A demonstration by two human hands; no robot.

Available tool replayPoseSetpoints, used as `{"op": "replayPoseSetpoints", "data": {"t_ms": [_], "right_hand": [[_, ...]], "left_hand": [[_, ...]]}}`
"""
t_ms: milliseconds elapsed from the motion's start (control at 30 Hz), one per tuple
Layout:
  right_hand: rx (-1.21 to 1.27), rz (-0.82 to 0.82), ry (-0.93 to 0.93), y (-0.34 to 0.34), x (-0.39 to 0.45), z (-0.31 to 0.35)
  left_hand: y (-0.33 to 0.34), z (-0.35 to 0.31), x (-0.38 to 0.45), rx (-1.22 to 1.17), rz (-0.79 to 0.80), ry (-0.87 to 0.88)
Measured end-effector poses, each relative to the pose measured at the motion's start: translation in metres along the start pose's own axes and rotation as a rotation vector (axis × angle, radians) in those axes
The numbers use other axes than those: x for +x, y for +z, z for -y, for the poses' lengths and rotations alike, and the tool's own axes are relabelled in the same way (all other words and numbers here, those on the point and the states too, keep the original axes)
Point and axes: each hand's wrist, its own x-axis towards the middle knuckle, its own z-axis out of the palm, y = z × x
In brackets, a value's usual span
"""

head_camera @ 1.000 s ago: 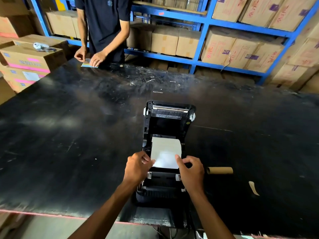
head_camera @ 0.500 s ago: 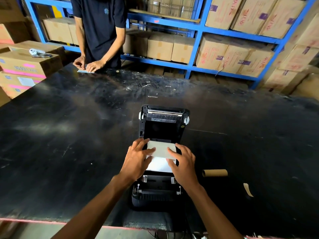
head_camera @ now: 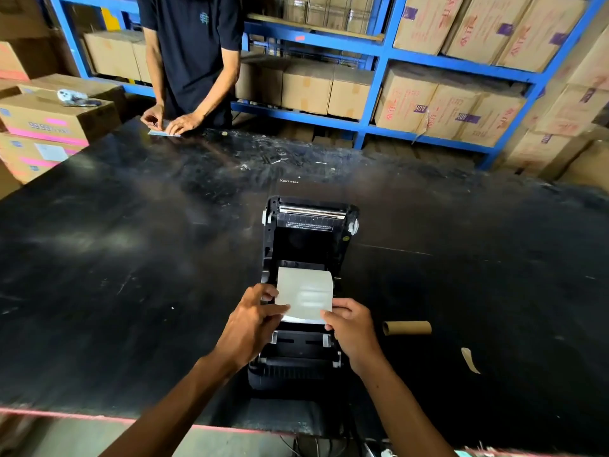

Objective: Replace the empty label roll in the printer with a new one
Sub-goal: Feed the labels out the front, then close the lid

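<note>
A black label printer [head_camera: 304,364] stands open on the black table, its lid [head_camera: 309,225] tilted back. A white label roll [head_camera: 304,291] sits in the printer's bay with its loose end drawn toward me. My left hand [head_camera: 253,321] pinches the left edge of the label strip. At the strip's right edge, my right hand [head_camera: 351,328] grips with thumb and fingers. An empty brown cardboard core [head_camera: 407,327] lies on the table just right of the printer.
A torn paper scrap [head_camera: 470,360] lies right of the core. Another person [head_camera: 191,61] stands at the table's far side, hands on a small sheet [head_camera: 163,132]. Cardboard boxes [head_camera: 49,120] are stacked at left. Blue shelving [head_camera: 372,94] with boxes runs behind.
Both hands shifted on the label strip, moving back toward me after reaching further into the bay half a second ago. The view has drifted slightly.
</note>
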Motion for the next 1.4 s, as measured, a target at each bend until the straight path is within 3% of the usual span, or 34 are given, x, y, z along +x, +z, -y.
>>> {"op": "replayPoseSetpoints", "data": {"t_ms": [167,333,567,867,967,1167,1267,1400], "right_hand": [[-0.084,0.023,-0.006,-0.004,0.004,-0.004],[-0.164,0.012,-0.018,-0.006,0.008,-0.007],[-0.272,0.018,-0.043,-0.004,0.009,-0.016],[-0.58,-0.102,-0.241,0.004,-0.001,-0.031],[-0.548,-0.197,-0.324,0.004,-0.004,-0.036],[-0.475,-0.171,-0.296,0.004,-0.004,-0.039],[-0.515,-0.099,-0.248,0.002,0.002,-0.033],[-0.594,-0.127,-0.246,0.004,0.004,-0.029]], "left_hand": [[-0.009,-0.004,0.003,-0.538,-0.015,-0.524],[-0.01,-0.005,0.008,-0.491,0.015,-0.627],[-0.002,0.0,0.004,-0.455,0.022,-0.597],[0.005,0.008,0.005,-0.292,0.05,-0.46],[0.003,0.01,0.005,-0.257,0.117,-0.442],[0.0,0.01,0.006,-0.242,0.18,-0.455],[0.0,0.009,0.01,-0.244,0.184,-0.486],[0.001,0.005,0.01,-0.206,0.194,-0.489]]}}
